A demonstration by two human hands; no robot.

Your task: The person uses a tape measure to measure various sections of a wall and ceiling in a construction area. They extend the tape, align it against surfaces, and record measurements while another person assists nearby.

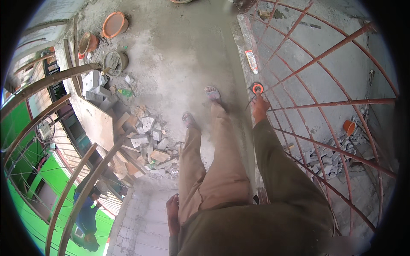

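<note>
My right hand [259,109] reaches forward to the narrow ledge on my right. Its fingers close on a round orange-and-black thing [257,88], like a small reel, whose exact kind I cannot make out. A white and red tube [251,61] lies on the ledge just beyond it. My left hand [172,209] hangs beside my left thigh, its fingers loosely extended and nothing visible in them.
Rust-red metal bars [337,102] rise along my right. Broken blocks and wood scraps [149,138] lie left of my feet. Farther off stand a grey bucket [121,64] and an orange basin [125,26]. Beyond curved beams, a person in blue [87,215] is at lower left.
</note>
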